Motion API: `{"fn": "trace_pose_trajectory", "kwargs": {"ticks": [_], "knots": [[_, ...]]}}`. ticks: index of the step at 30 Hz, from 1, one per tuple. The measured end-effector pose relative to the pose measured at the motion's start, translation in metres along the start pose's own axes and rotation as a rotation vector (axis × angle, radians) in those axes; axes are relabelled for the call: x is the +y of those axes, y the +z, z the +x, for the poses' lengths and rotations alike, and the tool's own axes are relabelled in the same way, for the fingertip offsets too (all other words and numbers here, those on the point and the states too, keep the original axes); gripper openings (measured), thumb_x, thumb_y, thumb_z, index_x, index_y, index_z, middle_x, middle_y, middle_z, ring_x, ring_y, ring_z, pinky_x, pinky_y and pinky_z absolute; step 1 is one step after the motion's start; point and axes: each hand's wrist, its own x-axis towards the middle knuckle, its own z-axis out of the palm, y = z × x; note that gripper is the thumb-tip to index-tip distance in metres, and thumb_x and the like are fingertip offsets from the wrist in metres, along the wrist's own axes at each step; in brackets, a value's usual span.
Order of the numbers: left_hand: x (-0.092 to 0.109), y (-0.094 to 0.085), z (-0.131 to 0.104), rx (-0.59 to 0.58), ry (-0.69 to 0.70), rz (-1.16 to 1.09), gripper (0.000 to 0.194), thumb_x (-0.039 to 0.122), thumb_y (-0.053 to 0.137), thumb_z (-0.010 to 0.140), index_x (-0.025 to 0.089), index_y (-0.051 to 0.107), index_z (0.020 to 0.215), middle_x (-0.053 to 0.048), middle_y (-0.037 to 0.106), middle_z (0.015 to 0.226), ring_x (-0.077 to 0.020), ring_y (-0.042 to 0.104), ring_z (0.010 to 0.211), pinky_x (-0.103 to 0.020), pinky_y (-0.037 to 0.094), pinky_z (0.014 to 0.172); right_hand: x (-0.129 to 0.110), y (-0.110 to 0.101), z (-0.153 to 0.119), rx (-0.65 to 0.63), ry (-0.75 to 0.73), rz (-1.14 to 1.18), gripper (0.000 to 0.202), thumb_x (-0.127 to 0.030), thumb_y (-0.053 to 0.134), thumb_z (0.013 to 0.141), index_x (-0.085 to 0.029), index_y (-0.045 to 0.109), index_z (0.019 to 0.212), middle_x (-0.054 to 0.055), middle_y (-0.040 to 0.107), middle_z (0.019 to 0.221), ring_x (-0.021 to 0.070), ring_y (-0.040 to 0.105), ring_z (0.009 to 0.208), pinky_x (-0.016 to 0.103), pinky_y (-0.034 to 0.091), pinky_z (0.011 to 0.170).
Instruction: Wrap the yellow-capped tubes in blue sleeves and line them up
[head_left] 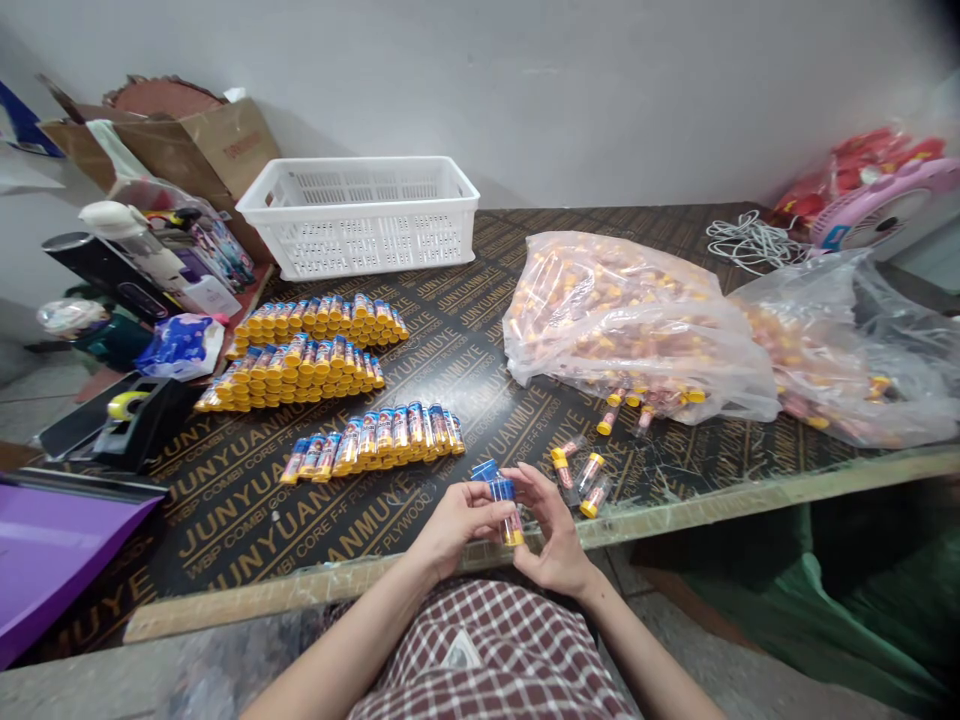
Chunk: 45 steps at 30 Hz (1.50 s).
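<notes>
Near the table's front edge, my left hand [459,522] grips a small clear tube [510,515] with a yellow bottom and a blue top. My right hand [553,535] is closed around the right side of the same tube, its fingers at the top and bottom. Blue pieces [486,470] show just above my left fingers. Several yellow-ended tubes [592,470] lie loose to the right of my hands. On the left, stacked rows of blue-labelled tubes [386,430] lie with their yellow ends facing me.
A white basket [375,235] stands at the back. Large plastic bags [615,300] of tubes lie on the right, near a white cable [754,243] and a pink fan [877,210]. A tape dispenser [139,425], bottles and a cardboard box [217,150] are at the left.
</notes>
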Motion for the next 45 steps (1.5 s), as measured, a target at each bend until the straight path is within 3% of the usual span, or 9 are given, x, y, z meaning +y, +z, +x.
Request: {"fn": "trace_pose_trajectory", "kwargs": {"ticks": [15,20,24,26,29,34,40,43,45], "knots": [[0.001,0.003,-0.002,0.055,0.005,-0.042,0.033,0.033,0.08,0.057,0.011,0.064,0.075,-0.002,0.064,0.068,-0.0091,0.057,0.059,-0.021,0.044,0.059,-0.003,0.006,0.002,0.029,-0.024,0.028,0.088,-0.004,0.05,0.063,-0.025,0.015,0.14,0.011,0.043,0.133,0.0234,0.049,0.117,0.041,0.046,0.095],[0.013,-0.003,-0.011,0.125,0.075,0.013,0.036,0.037,0.08,0.054,0.011,0.064,0.073,-0.003,0.065,0.063,-0.0112,0.058,0.055,-0.023,0.044,0.057,-0.007,-0.005,0.012,-0.069,0.02,-0.101,0.089,-0.021,0.061,0.072,-0.027,0.007,0.143,0.011,0.028,0.144,0.0262,0.043,0.123,0.046,0.038,0.102],[0.05,-0.042,-0.034,0.393,0.302,0.248,0.032,0.039,0.077,0.057,0.012,0.064,0.068,-0.003,0.066,0.06,-0.0133,0.058,0.054,-0.024,0.044,0.055,0.024,-0.058,0.025,0.161,0.105,-0.541,0.07,-0.041,0.058,0.078,-0.026,0.028,0.14,0.011,0.032,0.142,0.0311,0.034,0.129,0.053,0.027,0.105],[0.07,-0.075,-0.048,0.656,0.437,0.376,0.032,0.041,0.074,0.059,0.013,0.066,0.073,-0.003,0.067,0.065,-0.0143,0.059,0.058,-0.024,0.045,0.057,0.056,-0.092,0.027,0.298,0.124,-0.753,0.053,-0.046,0.05,0.081,-0.021,0.048,0.128,0.016,0.042,0.133,0.0331,0.036,0.127,0.052,0.029,0.103],[0.089,-0.128,-0.062,1.022,0.509,0.594,0.039,0.046,0.069,0.062,0.012,0.067,0.082,-0.005,0.069,0.072,-0.0168,0.061,0.065,-0.025,0.045,0.06,0.103,-0.129,0.02,0.276,0.179,-0.909,0.045,-0.046,0.039,0.085,-0.016,0.061,0.111,0.02,0.053,0.118,0.0336,0.048,0.116,0.051,0.038,0.094],[0.085,-0.172,-0.056,1.062,0.281,1.081,0.041,0.052,0.061,0.067,0.014,0.07,0.08,-0.009,0.07,0.072,-0.0219,0.063,0.07,-0.027,0.043,0.063,0.128,-0.118,0.012,0.172,0.231,-0.939,0.042,-0.045,0.042,0.082,-0.021,0.062,0.11,0.013,0.059,0.112,0.0305,0.054,0.105,0.047,0.043,0.085],[0.083,-0.162,-0.056,1.068,0.146,1.354,0.045,0.054,0.044,0.079,0.018,0.072,0.078,-0.011,0.07,0.074,-0.0269,0.063,0.074,-0.028,0.038,0.06,0.098,-0.09,0.019,0.146,0.21,-0.869,0.038,-0.038,0.051,0.08,-0.02,0.061,0.111,0.014,0.058,0.115,0.0291,0.052,0.107,0.046,0.041,0.088],[0.084,-0.144,-0.056,1.233,0.374,1.29,0.043,0.05,0.044,0.081,0.016,0.071,0.083,-0.01,0.07,0.076,-0.0246,0.062,0.072,-0.028,0.039,0.062,0.09,-0.092,0.019,0.105,0.2,-0.876,0.043,-0.032,0.052,0.08,-0.021,0.054,0.122,0.012,0.052,0.125,0.0264,0.049,0.113,0.043,0.042,0.089],[0.076,-0.12,-0.05,1.234,0.571,1.173,0.039,0.047,0.046,0.082,0.016,0.069,0.084,-0.008,0.068,0.077,-0.0215,0.06,0.07,-0.028,0.04,0.065,0.086,-0.093,0.02,0.063,0.179,-0.864,0.043,-0.026,0.05,0.082,-0.024,0.052,0.124,0.009,0.049,0.131,0.0254,0.047,0.117,0.043,0.042,0.09]]}}
